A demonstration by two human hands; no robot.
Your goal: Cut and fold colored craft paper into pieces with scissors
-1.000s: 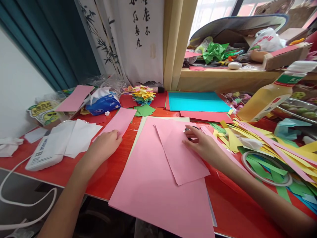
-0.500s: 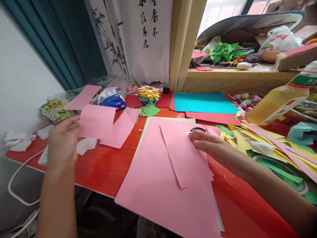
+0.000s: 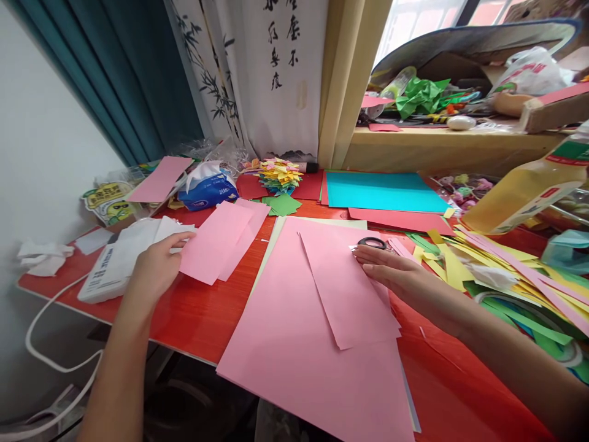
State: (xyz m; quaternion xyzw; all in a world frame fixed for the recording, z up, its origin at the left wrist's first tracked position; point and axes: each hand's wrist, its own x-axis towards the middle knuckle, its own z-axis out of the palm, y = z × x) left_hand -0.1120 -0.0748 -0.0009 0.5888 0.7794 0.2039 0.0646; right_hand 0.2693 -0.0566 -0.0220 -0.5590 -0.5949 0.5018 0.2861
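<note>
My left hand pinches the left corner of a pink paper piece, which overlaps another pink piece on the red table. My right hand lies with its fingers stretched out over a smaller pink sheet and a pair of scissors. Beyond the fingers the scissors' black handle shows; the rest is mostly hidden under the hand. Beneath the smaller sheet is a large pink sheet, stacked on paler paper that sticks out at its edges.
A white tissue pack sits left, behind my left hand. Further back are a blue tissue pack, a folded-paper model, green squares and blue paper. Paper strips and a juice bottle crowd the right.
My left hand has moved right and lowered the pink piece onto the other one, uncovering the white tissue pack. My right hand has stayed on the sheet and scissors.
</note>
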